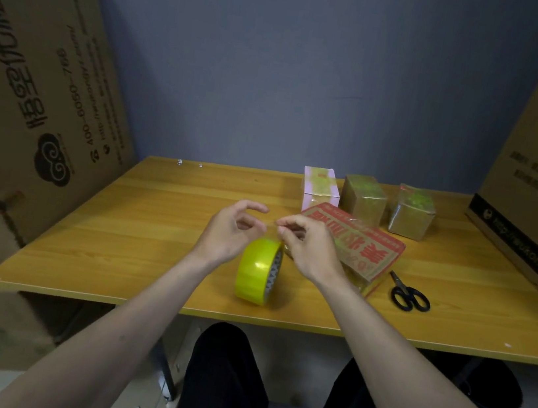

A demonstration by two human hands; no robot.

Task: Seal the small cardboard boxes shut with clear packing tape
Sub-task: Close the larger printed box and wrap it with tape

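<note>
Four small boxes (363, 198), one tape roll (258, 270), one scissors (408, 294).

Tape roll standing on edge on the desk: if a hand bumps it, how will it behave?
The tape roll stands on its round rim, so it would probably roll or topple flat. Its glossy wrap looks slippery. The right hand seems to pinch a pulled strip, which may tug it.

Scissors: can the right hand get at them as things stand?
Probably yes. The scissors lie on bare table just right of the red-printed box, nothing over them. But the right hand pinches a tape strip, so it must let go first.
</note>
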